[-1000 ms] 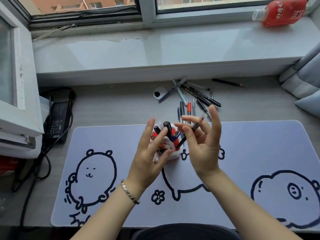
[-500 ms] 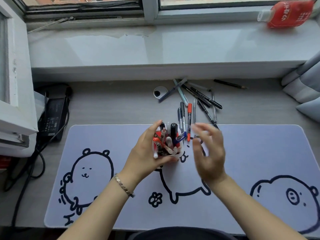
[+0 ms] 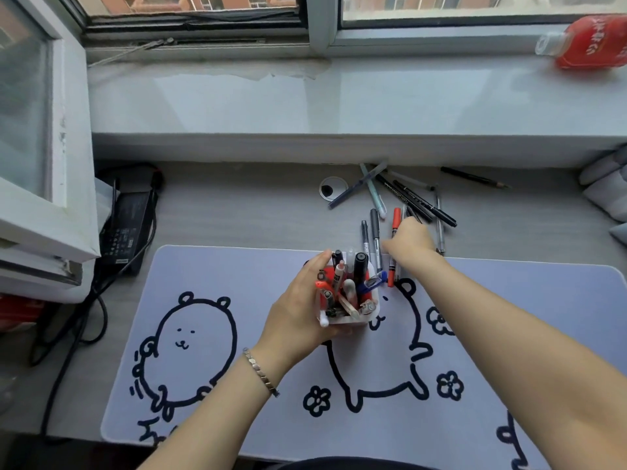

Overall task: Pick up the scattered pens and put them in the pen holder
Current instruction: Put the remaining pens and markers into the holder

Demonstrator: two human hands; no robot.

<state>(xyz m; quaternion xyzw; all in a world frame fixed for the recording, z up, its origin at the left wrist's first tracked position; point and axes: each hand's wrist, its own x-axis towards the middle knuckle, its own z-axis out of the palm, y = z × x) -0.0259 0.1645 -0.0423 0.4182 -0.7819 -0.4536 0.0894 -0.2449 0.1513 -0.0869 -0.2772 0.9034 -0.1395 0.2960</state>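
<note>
A white pen holder with a red inside stands on the desk mat, packed with several pens and markers. My left hand is wrapped around its left side. Several scattered pens lie on the desk beyond the mat: a red marker, a grey pen, two black markers, a pale green pen and a dark pencil. My right hand rests palm down on this pile, just right of the red marker. Its fingers curl down out of sight.
A red bottle lies on the window sill at the far right. A black power adapter with cables sits left of the mat. A round cable grommet is near the pens. Grey cushions border the right edge.
My right hand held a dark pen over the holder, let it go into the holder, then reached forward to the scattered pens. My left hand closed around the holder.
</note>
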